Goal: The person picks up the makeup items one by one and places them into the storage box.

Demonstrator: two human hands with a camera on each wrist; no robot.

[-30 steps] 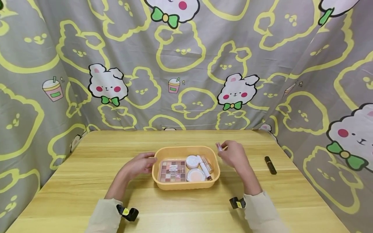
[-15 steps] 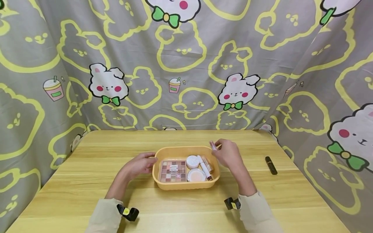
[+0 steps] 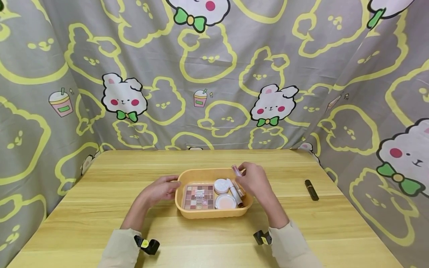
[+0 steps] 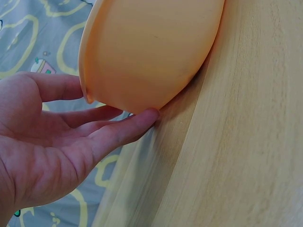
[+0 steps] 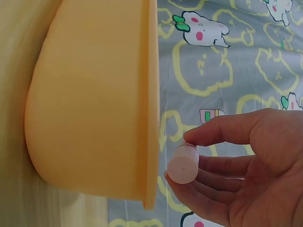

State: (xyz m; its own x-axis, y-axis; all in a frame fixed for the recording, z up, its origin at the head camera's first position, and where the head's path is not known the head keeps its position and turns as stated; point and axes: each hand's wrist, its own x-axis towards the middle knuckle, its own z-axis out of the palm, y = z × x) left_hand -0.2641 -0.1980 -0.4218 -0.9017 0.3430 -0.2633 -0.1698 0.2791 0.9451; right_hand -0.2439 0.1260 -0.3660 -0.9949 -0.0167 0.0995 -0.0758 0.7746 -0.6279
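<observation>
A yellow plastic basket [image 3: 214, 213] sits mid-table with makeup inside. My left hand [image 3: 161, 190] holds its left end; in the left wrist view the thumb reaches the rim and the fingers lie against the outer wall. Over the basket's back right corner, my right hand [image 3: 254, 180] pinches a small pink lip gloss tube [image 5: 183, 165] between thumb and fingertips. Inside lie an eyeshadow palette [image 3: 199, 197] on the left, a white round container [image 3: 221, 185], a powder compact [image 3: 225, 202], and a white tube [image 3: 233, 189]. Another tube is partly hidden beside it.
On the table [image 3: 214, 242], to the right of the basket, lies a dark capped tube [image 3: 311, 190]. A grey curtain [image 3: 207, 74] printed with cartoon animals hangs behind and along both sides. Each sleeve cuff bears a black wrist camera.
My right hand has moved left with the lip gloss tube, from beside the basket to above its back right corner. The left hand and the basket have stayed put.
</observation>
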